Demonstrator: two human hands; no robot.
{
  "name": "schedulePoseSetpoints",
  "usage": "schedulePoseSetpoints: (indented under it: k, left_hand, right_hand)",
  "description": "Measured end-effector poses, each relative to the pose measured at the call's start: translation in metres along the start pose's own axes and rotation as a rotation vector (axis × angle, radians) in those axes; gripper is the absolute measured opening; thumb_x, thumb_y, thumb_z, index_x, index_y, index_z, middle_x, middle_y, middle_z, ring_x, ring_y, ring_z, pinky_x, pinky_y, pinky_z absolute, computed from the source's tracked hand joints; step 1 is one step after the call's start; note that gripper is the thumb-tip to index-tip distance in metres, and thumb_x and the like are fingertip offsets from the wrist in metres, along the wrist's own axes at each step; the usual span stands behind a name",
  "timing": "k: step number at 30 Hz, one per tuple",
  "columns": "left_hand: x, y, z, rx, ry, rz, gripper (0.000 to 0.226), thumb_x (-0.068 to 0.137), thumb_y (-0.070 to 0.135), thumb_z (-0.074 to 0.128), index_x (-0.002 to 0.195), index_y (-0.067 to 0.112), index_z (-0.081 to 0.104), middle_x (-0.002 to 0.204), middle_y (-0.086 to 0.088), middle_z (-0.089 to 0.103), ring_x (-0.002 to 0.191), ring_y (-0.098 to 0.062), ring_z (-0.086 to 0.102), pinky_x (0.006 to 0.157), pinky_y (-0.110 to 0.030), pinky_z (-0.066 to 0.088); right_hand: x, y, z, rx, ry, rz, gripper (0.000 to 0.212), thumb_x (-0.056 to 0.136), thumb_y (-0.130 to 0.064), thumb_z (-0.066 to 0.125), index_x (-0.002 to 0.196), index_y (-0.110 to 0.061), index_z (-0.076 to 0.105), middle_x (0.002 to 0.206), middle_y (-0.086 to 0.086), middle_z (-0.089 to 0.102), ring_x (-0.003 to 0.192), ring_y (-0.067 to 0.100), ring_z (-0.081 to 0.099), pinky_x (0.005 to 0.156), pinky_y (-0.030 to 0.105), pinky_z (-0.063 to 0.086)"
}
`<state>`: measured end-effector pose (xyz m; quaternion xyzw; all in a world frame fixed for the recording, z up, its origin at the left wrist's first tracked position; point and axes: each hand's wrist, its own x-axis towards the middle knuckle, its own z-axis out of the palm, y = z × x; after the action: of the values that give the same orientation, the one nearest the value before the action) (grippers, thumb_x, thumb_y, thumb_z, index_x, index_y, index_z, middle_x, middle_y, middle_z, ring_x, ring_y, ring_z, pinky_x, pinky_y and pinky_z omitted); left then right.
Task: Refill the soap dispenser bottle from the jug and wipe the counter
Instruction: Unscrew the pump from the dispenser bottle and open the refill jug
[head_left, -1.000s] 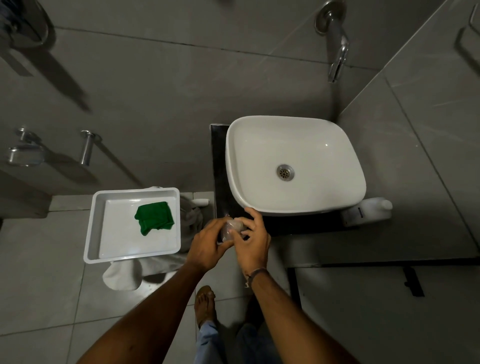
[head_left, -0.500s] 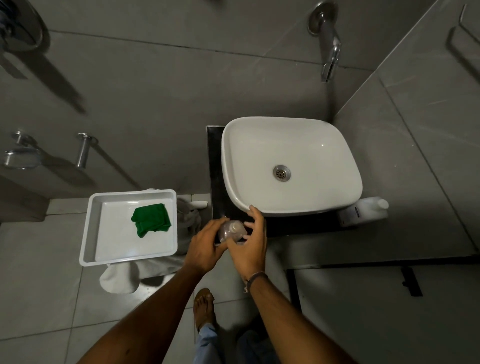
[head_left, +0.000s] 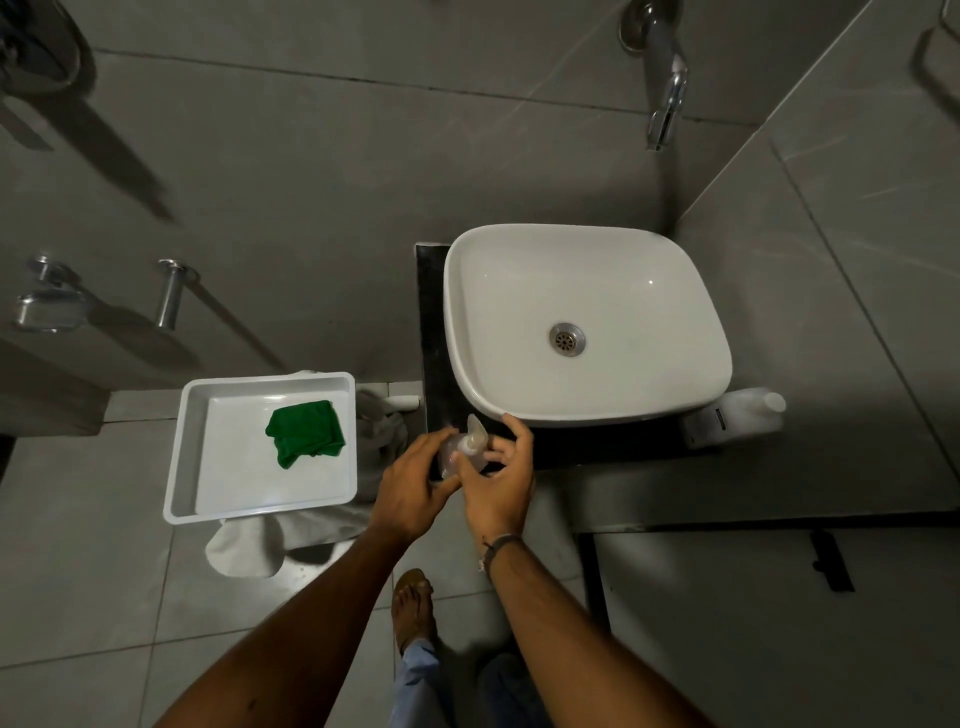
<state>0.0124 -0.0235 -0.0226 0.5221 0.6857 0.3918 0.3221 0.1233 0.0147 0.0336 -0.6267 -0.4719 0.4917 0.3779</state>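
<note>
Bottle (head_left: 460, 457) at frame centre, upright on dark counter (head_left: 597, 447); left hand (head_left: 415, 486) wrapped around body, right hand (head_left: 501, 480) pinching pump (head_left: 475, 439). Jug (head_left: 737, 423) lying far right, nearer right hand.

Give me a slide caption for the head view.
Both hands, left hand and right hand, grip the soap dispenser bottle beside the sink.

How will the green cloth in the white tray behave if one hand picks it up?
The green cloth lies crumpled with soft folds, so it will probably hang limp and not keep its shape. It looks thin, so likely light. Loose in the white tray, it should lift freely; whether it is damp cannot be told.
</note>
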Motion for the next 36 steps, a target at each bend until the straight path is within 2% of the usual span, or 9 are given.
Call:
schedulePoseSetpoints:
  k: [2,7,12,16,22,25,28,31,36]
  left_hand:
    - [0.0,0.001,0.0,-0.002,-0.004,-0.006,0.07,0.089,0.058,0.06,0.144,0.015,0.059,0.132,-0.002,0.068,0.113,-0.007,0.061,0.094,-0.009,0.044]
    - [0.0,0.002,-0.001,-0.023,-0.016,0.005,0.067,0.093,0.053,0.057,0.145,0.01,0.059,0.135,-0.006,0.068,0.121,-0.017,0.066,0.101,-0.035,0.057]
    - [0.001,0.002,-0.001,-0.013,-0.024,-0.005,0.067,0.092,0.047,0.069,0.145,0.009,0.059,0.136,-0.007,0.067,0.122,-0.018,0.065,0.102,-0.029,0.054]
    - [0.001,0.002,-0.003,-0.002,-0.025,-0.012,0.073,0.087,0.057,0.069,0.144,0.013,0.059,0.133,0.001,0.067,0.118,-0.009,0.061,0.093,-0.002,0.04]
    - [0.002,-0.006,-0.005,0.023,-0.048,-0.026,0.064,0.089,0.037,0.082,0.145,0.015,0.059,0.133,0.0,0.068,0.117,-0.008,0.061,0.094,-0.005,0.039]
    - [0.001,-0.005,-0.005,0.019,-0.045,-0.023,0.065,0.09,0.045,0.08,0.144,0.017,0.059,0.132,0.002,0.068,0.116,-0.007,0.06,0.092,-0.002,0.037]
    - [0.002,-0.003,-0.005,0.018,-0.045,-0.02,0.069,0.088,0.056,0.074,0.143,0.018,0.059,0.13,0.01,0.063,0.115,-0.005,0.059,0.091,-0.001,0.037]
    - [0.003,-0.004,-0.005,0.037,-0.053,-0.026,0.064,0.09,0.049,0.077,0.143,0.019,0.059,0.131,0.007,0.065,0.116,-0.006,0.059,0.091,-0.001,0.036]
    - [0.003,-0.005,-0.004,0.041,-0.047,-0.031,0.066,0.089,0.051,0.077,0.143,0.018,0.059,0.129,0.014,0.061,0.116,-0.005,0.058,0.091,0.0,0.036]
  right_hand:
    - [-0.001,0.001,-0.002,0.024,-0.03,-0.003,0.075,0.084,0.003,0.077,0.141,-0.036,0.048,0.116,-0.009,0.073,0.109,0.008,0.07,0.094,0.038,0.062]
    - [-0.006,-0.002,-0.003,0.028,-0.008,-0.028,0.089,0.072,-0.007,0.091,0.142,-0.038,0.045,0.123,-0.013,0.065,0.107,0.007,0.068,0.082,0.023,0.063]
    - [-0.001,-0.012,-0.004,0.051,0.004,-0.039,0.073,0.084,-0.002,0.081,0.123,-0.054,0.049,0.116,-0.009,0.072,0.107,0.006,0.071,0.088,0.023,0.062]
    - [0.001,-0.026,-0.032,0.228,0.066,-0.069,0.063,0.082,0.007,0.08,0.128,-0.03,0.058,0.111,0.0,0.078,0.104,0.009,0.075,0.083,0.019,0.06]
    - [0.033,-0.029,-0.106,0.452,0.475,0.1,0.052,0.083,0.005,0.081,0.124,-0.015,0.056,0.1,-0.002,0.079,0.092,0.015,0.076,0.075,0.031,0.062]
    - [0.053,-0.008,-0.118,0.435,0.573,0.316,0.051,0.084,-0.001,0.082,0.129,0.003,0.058,0.121,0.022,0.073,0.103,0.035,0.074,0.068,0.034,0.06]
    - [0.071,0.011,-0.106,0.434,0.533,0.451,0.045,0.086,0.004,0.078,0.126,0.012,0.059,0.122,0.038,0.067,0.074,0.031,0.068,0.063,0.036,0.054]
    - [0.087,0.017,-0.086,0.462,0.495,0.524,0.033,0.084,0.011,0.077,0.107,0.0,0.056,0.105,0.039,0.069,0.052,0.018,0.056,0.066,0.047,0.058]
    - [0.107,0.022,-0.064,0.381,0.478,0.562,0.076,0.076,0.008,0.084,0.137,0.001,0.04,0.112,0.033,0.067,0.067,0.025,0.061,0.068,0.047,0.059]
